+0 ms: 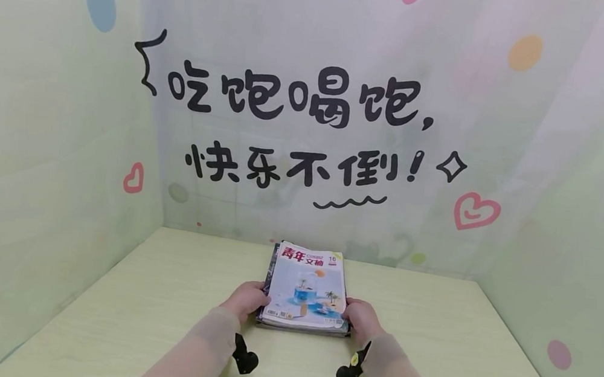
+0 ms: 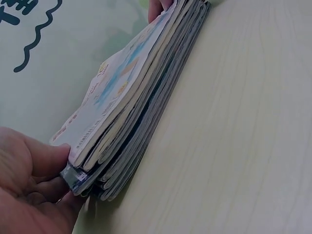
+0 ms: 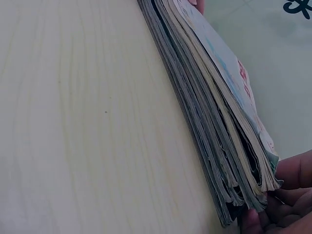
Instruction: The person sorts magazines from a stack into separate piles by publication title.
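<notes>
A stack of magazines [image 1: 305,292] lies on the table, its top cover printed with red characters, a beach scene and palm trees. At its left edge, my left hand [image 1: 247,300] grips it, thumb over the top cover near the corner and fingers curled at the side. My right hand [image 1: 364,320] holds the opposite edge in the same way. Several worn magazines [image 2: 141,117] show their layered page edges in the left wrist view. In the right wrist view, the frayed pages [image 3: 209,117] fan slightly near the fingers. The fingers' undersides are partly hidden by the stack.
The pale wood-grain table [image 1: 159,308] extends around the stack. A printed fabric backdrop [image 1: 287,223] with black lettering and hearts stands behind it, with similar fabric walls at the left [image 1: 56,128] and right [image 1: 575,239]. Black wrist mounts [image 1: 246,356] hang beneath the sleeves.
</notes>
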Action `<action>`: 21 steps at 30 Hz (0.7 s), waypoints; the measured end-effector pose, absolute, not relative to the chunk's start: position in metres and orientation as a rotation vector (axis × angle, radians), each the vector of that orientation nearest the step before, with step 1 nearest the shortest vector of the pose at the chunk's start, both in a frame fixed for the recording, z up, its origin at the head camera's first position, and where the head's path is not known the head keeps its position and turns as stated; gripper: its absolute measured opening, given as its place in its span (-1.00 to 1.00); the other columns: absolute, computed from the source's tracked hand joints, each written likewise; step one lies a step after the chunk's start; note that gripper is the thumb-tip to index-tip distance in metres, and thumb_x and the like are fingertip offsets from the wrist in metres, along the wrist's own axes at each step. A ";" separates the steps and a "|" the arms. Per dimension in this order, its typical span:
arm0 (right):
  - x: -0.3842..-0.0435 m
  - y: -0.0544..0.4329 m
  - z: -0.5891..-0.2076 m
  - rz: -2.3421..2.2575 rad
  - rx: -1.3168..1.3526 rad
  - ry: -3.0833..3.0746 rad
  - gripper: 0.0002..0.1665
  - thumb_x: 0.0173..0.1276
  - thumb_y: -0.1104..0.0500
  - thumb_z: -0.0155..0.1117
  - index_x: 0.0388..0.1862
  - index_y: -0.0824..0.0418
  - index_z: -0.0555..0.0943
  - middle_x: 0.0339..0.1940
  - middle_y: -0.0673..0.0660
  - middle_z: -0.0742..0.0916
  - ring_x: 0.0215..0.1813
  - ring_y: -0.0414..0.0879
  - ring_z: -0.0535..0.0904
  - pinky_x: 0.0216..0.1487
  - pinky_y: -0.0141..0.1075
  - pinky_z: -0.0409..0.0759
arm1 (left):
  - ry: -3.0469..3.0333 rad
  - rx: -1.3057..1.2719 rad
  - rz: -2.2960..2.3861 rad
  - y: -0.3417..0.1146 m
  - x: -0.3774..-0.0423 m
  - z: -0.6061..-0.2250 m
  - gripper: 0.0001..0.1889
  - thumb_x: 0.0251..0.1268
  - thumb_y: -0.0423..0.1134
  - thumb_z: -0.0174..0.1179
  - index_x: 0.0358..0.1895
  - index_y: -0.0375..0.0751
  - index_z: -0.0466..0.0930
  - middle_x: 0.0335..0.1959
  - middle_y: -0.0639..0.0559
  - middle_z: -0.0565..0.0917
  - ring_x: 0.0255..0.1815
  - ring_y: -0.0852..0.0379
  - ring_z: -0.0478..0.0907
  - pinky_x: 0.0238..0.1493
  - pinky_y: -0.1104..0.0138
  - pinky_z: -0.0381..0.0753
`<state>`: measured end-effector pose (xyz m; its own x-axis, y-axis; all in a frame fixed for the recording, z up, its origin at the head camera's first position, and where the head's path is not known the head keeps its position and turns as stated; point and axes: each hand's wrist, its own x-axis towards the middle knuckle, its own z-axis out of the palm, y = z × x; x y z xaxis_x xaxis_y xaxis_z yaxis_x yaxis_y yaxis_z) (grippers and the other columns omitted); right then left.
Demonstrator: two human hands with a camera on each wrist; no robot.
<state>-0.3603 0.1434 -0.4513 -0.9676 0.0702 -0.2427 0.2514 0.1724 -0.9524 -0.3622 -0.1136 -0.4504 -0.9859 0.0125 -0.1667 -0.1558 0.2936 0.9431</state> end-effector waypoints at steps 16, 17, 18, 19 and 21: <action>-0.337 0.134 -0.475 -1.925 0.131 2.503 -0.40 0.50 0.17 -0.05 0.44 0.38 0.23 0.41 0.37 0.35 0.45 0.27 0.14 0.41 0.13 0.12 | 2.631 -0.158 1.817 -0.095 -0.337 -0.474 -0.49 0.52 -0.18 -0.15 0.44 -0.29 0.19 0.45 -0.24 0.21 0.46 -0.27 0.05 0.41 -0.10 0.07; -0.335 0.133 -0.475 -1.927 0.125 2.507 -0.39 0.49 0.17 -0.05 0.44 0.39 0.21 0.42 0.38 0.33 0.45 0.27 0.13 0.42 0.12 0.11 | 2.637 -0.147 1.820 -0.094 -0.335 -0.475 -0.48 0.52 -0.17 -0.15 0.45 -0.30 0.18 0.45 -0.24 0.20 0.46 -0.27 0.05 0.41 -0.10 0.07; -0.333 0.132 -0.476 -1.924 0.122 2.518 -0.38 0.49 0.17 -0.05 0.45 0.40 0.20 0.42 0.38 0.32 0.46 0.28 0.12 0.42 0.12 0.11 | 2.641 -0.137 1.827 -0.093 -0.333 -0.476 -0.47 0.51 -0.17 -0.14 0.45 -0.30 0.17 0.45 -0.23 0.20 0.46 -0.26 0.05 0.41 -0.09 0.07; -0.332 0.132 -0.477 -1.931 0.131 2.518 -0.38 0.49 0.16 -0.04 0.45 0.39 0.20 0.43 0.37 0.31 0.46 0.27 0.11 0.42 0.11 0.11 | 2.651 -0.122 1.830 -0.092 -0.331 -0.477 -0.47 0.51 -0.16 -0.12 0.45 -0.31 0.17 0.45 -0.23 0.21 0.46 -0.26 0.06 0.41 -0.09 0.08; -0.329 0.132 -0.479 -1.943 0.128 2.531 -0.37 0.49 0.16 -0.04 0.45 0.39 0.19 0.43 0.38 0.30 0.47 0.27 0.10 0.42 0.10 0.11 | 2.687 -0.090 1.834 -0.091 -0.328 -0.479 -0.46 0.50 -0.16 -0.10 0.43 -0.34 0.19 0.43 -0.24 0.24 0.45 -0.26 0.09 0.41 -0.08 0.10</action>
